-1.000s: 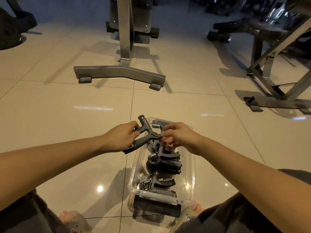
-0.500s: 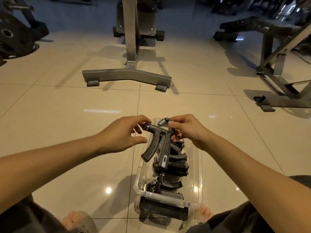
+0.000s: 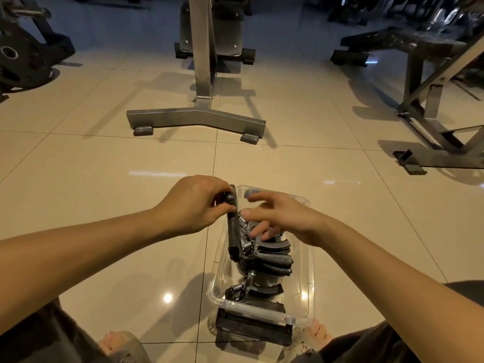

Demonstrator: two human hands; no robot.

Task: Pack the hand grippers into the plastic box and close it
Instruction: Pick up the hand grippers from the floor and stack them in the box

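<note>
Head view, looking down at a glossy beige tiled floor (image 3: pixel 104 210). A clear plastic box (image 3: pixel 311 271), rectangular with rounded corners and a thin rolled rim, stands open on the tiles between the person's knees. A flat black rectangular piece (image 3: pixel 251 330) lies at its near end, partly under the box. Inside, the packed hand grippers (image 3: pixel 272 258) lie in a row along the box. Each has matte black, ribbed, curved handles and a bright coiled steel spring. The left hand (image 3: pixel 193 208) reaches in from the left with the forearm extended and the wrist straight. Its fingers (image 3: pixel 221 186) and thumb are curled round the round-knobbed head of the held hand gripper (image 3: pixel 233 239). That gripper's straight, dark, textured handle points toward the viewer along the inside of the box's left wall, beside the packed row. The right hand (image 3: pixel 285 218) hovers over the far half of the box, palm down and grasping nothing. Its fingers (image 3: pixel 258 198) are spread: the index is extended and the others bend loosely toward the springs. Motion blur hides whether they touch the springs. Beyond the box stand a brushed steel stand (image 3: pixel 196 117) with a T-shaped base on rubber feet and a black weight plate (image 3: pixel 18 58) at far left.
</note>
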